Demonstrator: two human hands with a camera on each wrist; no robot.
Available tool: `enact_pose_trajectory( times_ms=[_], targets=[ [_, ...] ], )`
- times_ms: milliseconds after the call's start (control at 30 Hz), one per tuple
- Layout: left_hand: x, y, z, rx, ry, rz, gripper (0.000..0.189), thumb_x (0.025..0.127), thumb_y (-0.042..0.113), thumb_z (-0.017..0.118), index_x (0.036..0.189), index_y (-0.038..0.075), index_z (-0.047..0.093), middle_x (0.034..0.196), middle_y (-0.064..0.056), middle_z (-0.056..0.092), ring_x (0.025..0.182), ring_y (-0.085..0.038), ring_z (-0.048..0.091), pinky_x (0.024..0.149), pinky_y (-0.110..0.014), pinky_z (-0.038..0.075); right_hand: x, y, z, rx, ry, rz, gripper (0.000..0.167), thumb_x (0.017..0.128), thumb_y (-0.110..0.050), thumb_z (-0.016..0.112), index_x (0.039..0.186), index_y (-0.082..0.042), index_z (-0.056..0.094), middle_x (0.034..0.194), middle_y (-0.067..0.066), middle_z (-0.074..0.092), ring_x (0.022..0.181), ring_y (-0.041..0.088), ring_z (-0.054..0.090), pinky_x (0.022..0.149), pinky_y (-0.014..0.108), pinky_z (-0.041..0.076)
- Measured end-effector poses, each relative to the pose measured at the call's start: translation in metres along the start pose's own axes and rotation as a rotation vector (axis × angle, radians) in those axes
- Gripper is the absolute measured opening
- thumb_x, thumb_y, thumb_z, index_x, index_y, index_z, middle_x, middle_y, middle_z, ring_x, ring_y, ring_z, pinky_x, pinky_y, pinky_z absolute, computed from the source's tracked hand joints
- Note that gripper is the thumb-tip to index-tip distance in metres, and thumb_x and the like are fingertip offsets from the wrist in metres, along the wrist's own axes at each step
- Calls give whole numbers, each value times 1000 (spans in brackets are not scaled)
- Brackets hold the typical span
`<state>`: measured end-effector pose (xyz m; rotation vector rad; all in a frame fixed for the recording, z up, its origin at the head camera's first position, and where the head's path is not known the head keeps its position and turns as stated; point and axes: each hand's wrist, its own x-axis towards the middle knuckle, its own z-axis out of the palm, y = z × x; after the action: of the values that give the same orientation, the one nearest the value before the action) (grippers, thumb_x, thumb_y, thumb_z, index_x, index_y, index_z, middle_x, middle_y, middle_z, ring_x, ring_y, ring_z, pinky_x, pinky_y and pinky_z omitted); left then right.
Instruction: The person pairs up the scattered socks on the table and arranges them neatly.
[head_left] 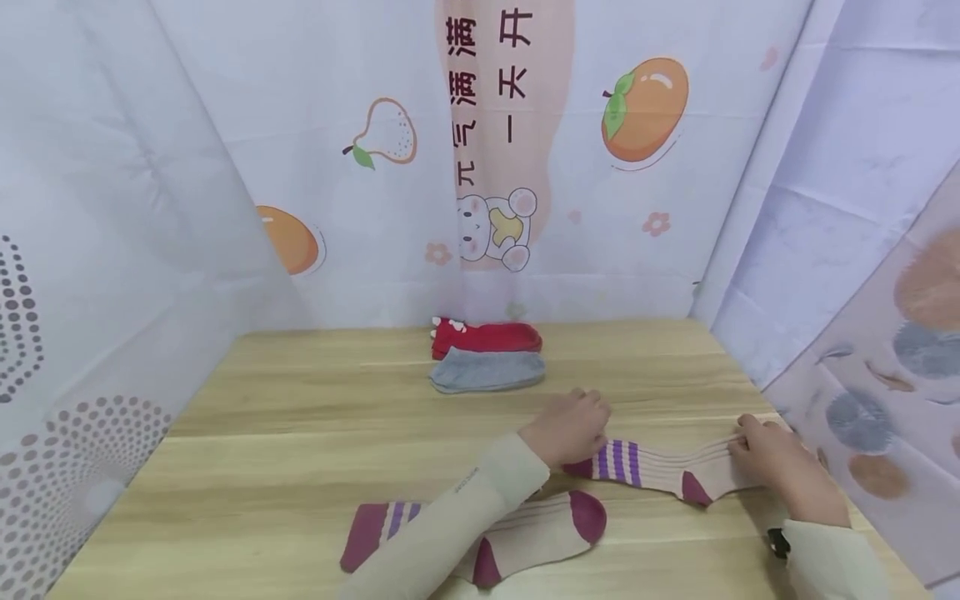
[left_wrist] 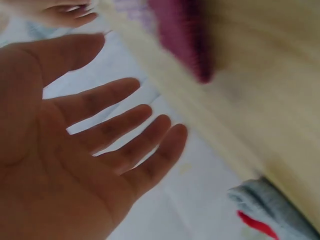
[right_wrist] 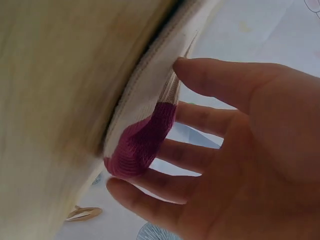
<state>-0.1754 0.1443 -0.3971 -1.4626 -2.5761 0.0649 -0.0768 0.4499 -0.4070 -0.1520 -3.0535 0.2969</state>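
A beige sock [head_left: 660, 469] with purple stripes and maroon patches lies on the right of the table. At its toe end, my right hand [head_left: 780, 467] pinches the fabric between thumb and fingers; the maroon toe [right_wrist: 142, 145] shows close up in the right wrist view. Beside the cuff end is my left hand [head_left: 568, 427]. The left wrist view has its fingers [left_wrist: 150, 155] nearly straight and spread, apart from the maroon cuff [left_wrist: 182, 37]. A matching second sock [head_left: 543, 533] lies flat in front, partly hidden by the left forearm.
Towards the back of the wooden table [head_left: 300, 425] lie a folded red sock [head_left: 498, 337] and a grey sock [head_left: 491, 372], side by side and touching. Printed curtains [head_left: 360, 250] hang behind the table and along both sides.
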Motion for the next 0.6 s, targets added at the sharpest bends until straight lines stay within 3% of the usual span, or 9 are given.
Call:
enact_pose_trajectory(
  times_ms=[67, 200, 367, 600],
  targets=[
    [4, -1, 7, 26, 18, 6, 16, 94, 31, 64, 101, 18, 70, 99, 5, 64, 92, -12, 59, 80, -24, 50, 0, -1, -1, -6, 21, -19, 12, 90, -9, 57, 88, 1, 51, 77, 21, 56, 74, 40, 57, 66, 57, 44],
    [9, -2, 14, 45, 18, 6, 11, 93, 27, 65, 96, 19, 71, 92, 5, 63, 85, -10, 57, 72, -23, 48, 0, -2, -6, -38, 43, -45, 19, 87, -6, 56, 74, -7, 43, 69, 12, 48, 65, 30, 48, 61, 48, 39],
    [9, -5, 14, 5, -21, -22, 8, 91, 25, 67, 92, 18, 72, 85, 4, 60, 76, -9, 52, 65, -22, 44, 1, -3, -12, -41, -14, -28, 10, 84, 1, 52, 77, -4, 51, 74, 17, 55, 69, 34, 55, 63, 52, 42],
    [6, -8, 16, -80, -54, -44, 4, 90, 22, 69, 88, 18, 68, 84, 5, 58, 79, -9, 50, 71, -22, 41, 1, -3, -12, -17, -61, 0, 10, 84, 5, 52, 78, -3, 53, 76, 16, 56, 69, 29, 51, 63, 50, 41]
  ],
)
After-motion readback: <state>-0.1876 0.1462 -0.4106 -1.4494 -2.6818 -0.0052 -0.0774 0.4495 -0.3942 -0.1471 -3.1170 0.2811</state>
